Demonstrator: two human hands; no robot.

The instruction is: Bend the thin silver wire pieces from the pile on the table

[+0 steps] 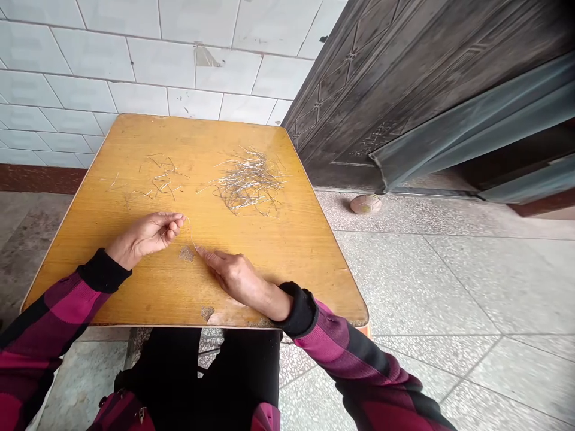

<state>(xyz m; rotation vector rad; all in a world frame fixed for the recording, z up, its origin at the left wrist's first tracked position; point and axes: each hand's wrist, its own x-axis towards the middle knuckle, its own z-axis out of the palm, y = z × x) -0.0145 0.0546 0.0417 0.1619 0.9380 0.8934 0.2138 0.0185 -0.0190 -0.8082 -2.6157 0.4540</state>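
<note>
A thin, slightly bent piece of wire (191,230) spans the short gap between my two hands. My left hand (155,234) pinches its upper end between thumb and forefinger, the other fingers curled in. At the lower end, the fingertips of my right hand (238,275) close on the wire, low over the tabletop. Beyond my right hand lies a tangled pile of thin wires (251,179), some shiny and some dark. Past my left hand, several short bent wires (164,179) are scattered loosely on the wood.
The yellow wooden table (135,134) has worn patches near its front edge. Behind it stands a white tiled wall (148,63). To the right are a dark carved door (354,90), a grey-green curtain (449,131) and a worn ball (365,204) on the speckled floor.
</note>
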